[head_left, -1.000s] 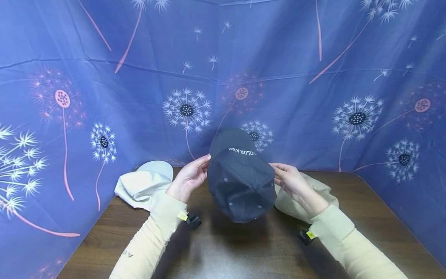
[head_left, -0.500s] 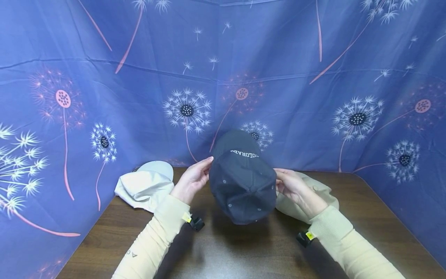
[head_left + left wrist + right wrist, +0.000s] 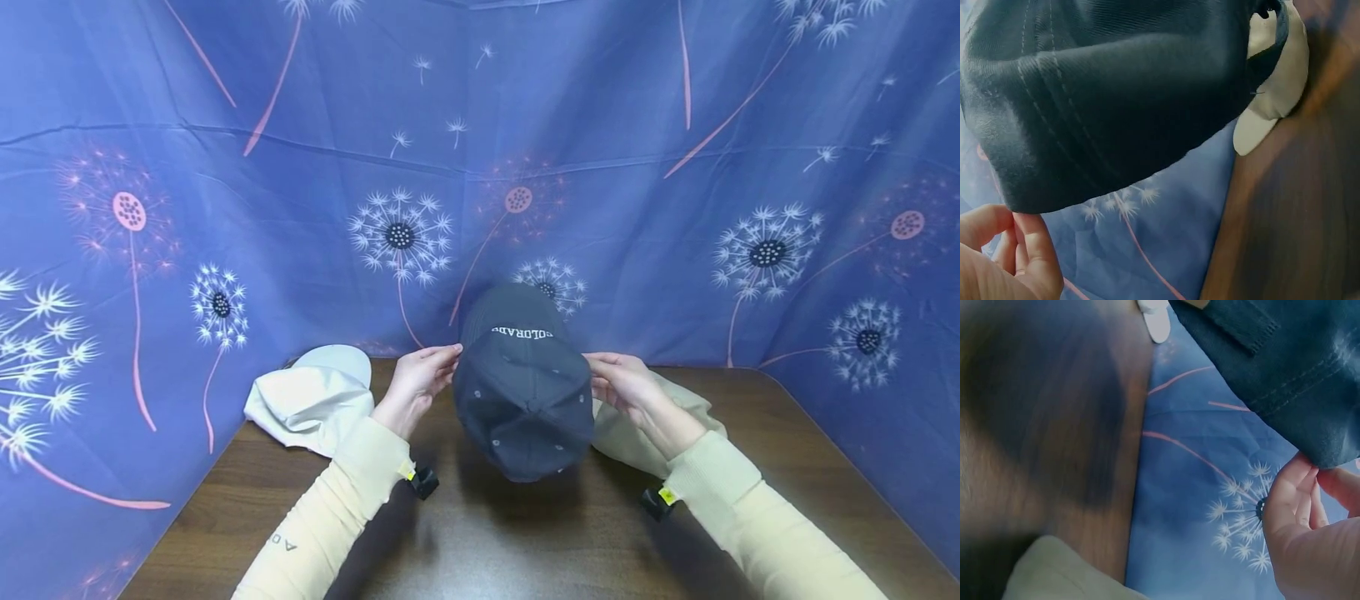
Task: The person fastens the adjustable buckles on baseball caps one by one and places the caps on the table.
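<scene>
A dark navy baseball cap (image 3: 525,400) with white COLORADO lettering hangs above the table, brim toward the back wall and crown toward me. My left hand (image 3: 420,379) pinches its lower edge on the left side between thumb and fingers; the left wrist view shows the fingertips (image 3: 1032,234) at the cap's corner. On the other side my right hand (image 3: 630,392) pinches the edge too, and in the right wrist view thumb and forefinger meet on the dark cloth (image 3: 1329,440). The cap's inside is hidden in the head view.
A white cap (image 3: 311,400) lies at the table's back left. Behind my right hand lies a beige cap (image 3: 630,442), partly covered by it. The brown wooden table (image 3: 495,558) ends at a blue dandelion-print cloth (image 3: 300,208) hung behind and at both sides.
Both hands keep their pinch on the navy cap. It has shifted slightly lower, its brim dipping a little, and the left hand has moved slightly right and down.
</scene>
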Demonstrator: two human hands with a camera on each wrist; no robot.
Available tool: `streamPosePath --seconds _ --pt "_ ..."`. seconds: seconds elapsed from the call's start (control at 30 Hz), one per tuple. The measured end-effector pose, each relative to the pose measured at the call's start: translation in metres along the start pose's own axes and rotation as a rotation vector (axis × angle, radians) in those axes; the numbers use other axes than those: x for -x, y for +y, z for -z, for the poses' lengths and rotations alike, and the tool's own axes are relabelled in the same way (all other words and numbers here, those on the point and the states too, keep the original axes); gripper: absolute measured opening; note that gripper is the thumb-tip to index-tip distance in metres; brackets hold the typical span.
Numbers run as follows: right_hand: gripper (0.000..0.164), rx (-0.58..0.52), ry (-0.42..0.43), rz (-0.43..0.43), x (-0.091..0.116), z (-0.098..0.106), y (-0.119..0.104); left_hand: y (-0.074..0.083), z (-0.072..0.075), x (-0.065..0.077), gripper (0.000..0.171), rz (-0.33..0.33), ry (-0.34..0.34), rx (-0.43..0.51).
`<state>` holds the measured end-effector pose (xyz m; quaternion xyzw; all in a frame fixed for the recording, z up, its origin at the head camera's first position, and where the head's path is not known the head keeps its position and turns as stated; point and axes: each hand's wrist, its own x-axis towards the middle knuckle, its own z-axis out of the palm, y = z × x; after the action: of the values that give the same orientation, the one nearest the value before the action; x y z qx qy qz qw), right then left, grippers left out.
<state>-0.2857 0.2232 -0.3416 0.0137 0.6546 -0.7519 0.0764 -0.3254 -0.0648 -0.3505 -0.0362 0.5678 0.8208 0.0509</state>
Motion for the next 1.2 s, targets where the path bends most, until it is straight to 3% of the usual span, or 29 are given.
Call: streamPosePath --seconds 0.17,0.4,0.5,0.73,0.9,1.2 --pt "0.020 0.117 0.055 -0.003 -0.006 0.000 -0.003 -0.004 0.003 -0.005 0.013 0.026 -0.014 -0.031" --pt "0.044 0.232 0.115 -0.001 -0.015 0.002 0.001 -0.009 0.009 -0.012 0.022 0.111 -0.119 -0.070" --pt "0.043 0.265 0.118 -0.017 -0.016 0.002 0.006 -0.012 0.012 -0.014 0.025 0.148 -0.142 -0.097" --pt "0.037 0.307 0.062 -0.055 -0.020 0.000 0.015 -0.021 0.020 -0.023 0.026 0.210 -0.148 -0.099" --pt "0.034 0.289 0.032 -0.137 -0.029 0.002 0.019 -0.031 0.024 -0.032 0.026 0.241 -0.136 -0.095" --pt "0.059 0.266 -0.061 -0.245 -0.045 0.013 0.029 -0.046 0.023 -0.045 0.029 0.299 -0.114 -0.095"
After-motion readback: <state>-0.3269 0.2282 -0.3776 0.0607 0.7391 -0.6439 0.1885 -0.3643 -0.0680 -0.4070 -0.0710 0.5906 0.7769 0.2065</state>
